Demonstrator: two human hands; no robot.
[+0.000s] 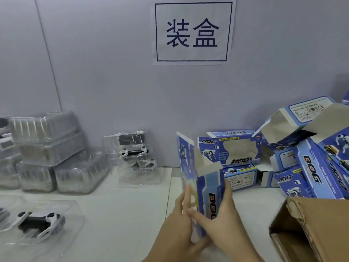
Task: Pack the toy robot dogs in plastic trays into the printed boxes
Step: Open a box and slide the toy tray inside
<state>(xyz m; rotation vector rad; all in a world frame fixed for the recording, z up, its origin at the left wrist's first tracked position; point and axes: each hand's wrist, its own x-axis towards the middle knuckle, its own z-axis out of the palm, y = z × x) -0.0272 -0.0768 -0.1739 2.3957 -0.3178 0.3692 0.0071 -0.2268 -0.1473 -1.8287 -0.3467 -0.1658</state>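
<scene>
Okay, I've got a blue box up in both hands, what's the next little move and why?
Probably square the box fully open: both the left hand and right hand grip it upright, top flaps are up, and it looks partly flattened. The nearest trayed dog waits at left.

Blue printed box upright, top flaps open.

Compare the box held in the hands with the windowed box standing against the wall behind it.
The held box stands on end, gripped by the left hand and right hand; the windowed box lies lengthwise on another box, untouched. The held box shows its narrow side with its top flaps open; the windowed box shows its front with the cut-out window. Both are blue and carry DOG lettering.
</scene>
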